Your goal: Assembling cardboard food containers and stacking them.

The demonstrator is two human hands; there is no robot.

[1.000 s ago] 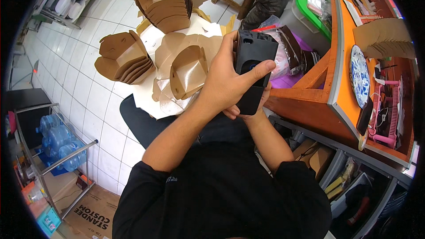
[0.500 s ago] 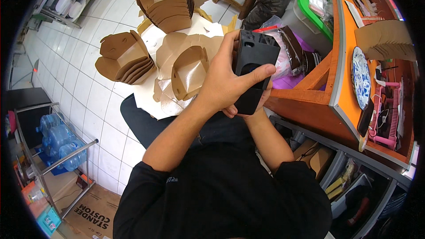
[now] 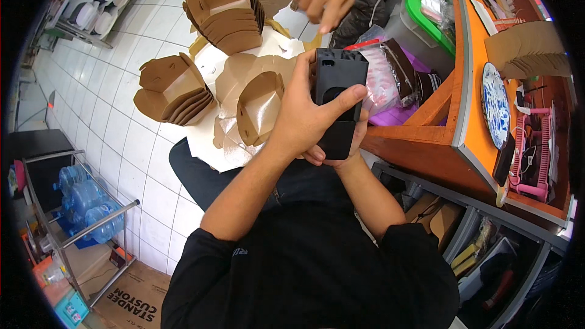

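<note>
Held item: one matte black rectangular plastic object (image 3: pixel 335 131), smooth-faced, with a small cut-out near one top corner; raised in both hands, seen between the white surface and the orange surface. Left hand (image 3: pixel 312 108): closed around its left side, thumb laid across the front. Right hand (image 3: pixel 358 137): gripping the lower right side, mostly hidden behind it.

Containers, white surface (image 3: pixel 202 141):
– One tall stack of brown paperboard boxes (image 3: pixel 231 31), nested inside one another, flared walls, at the far edge.
– One shorter stack of brown paperboard boxes (image 3: pixel 173 92), nested, tilted, overhanging the left edge.
– One single open-topped brown paperboard box (image 3: pixel 261 108), glossy inside, tilted, near the right edge.

Beside the orange surface (image 3: pixel 470 123), grey-edged: one grey plastic bin with a bright green rim (image 3: pixel 414 9), clear-wrapped packets on top; one clear plastic bag (image 3: pixel 381 79), crinkled, pink-and-white contents.

On the orange surface: one oval blue-and-white patterned plate (image 3: pixel 495 106), along the left edge; one pile of layered brown cardboard pieces (image 3: pixel 529 49), beyond the plate.

Left: translucent blue plastic jugs (image 3: pixel 85 198), ribbed, in a tubular metal rack (image 3: pixel 100 225).
</note>
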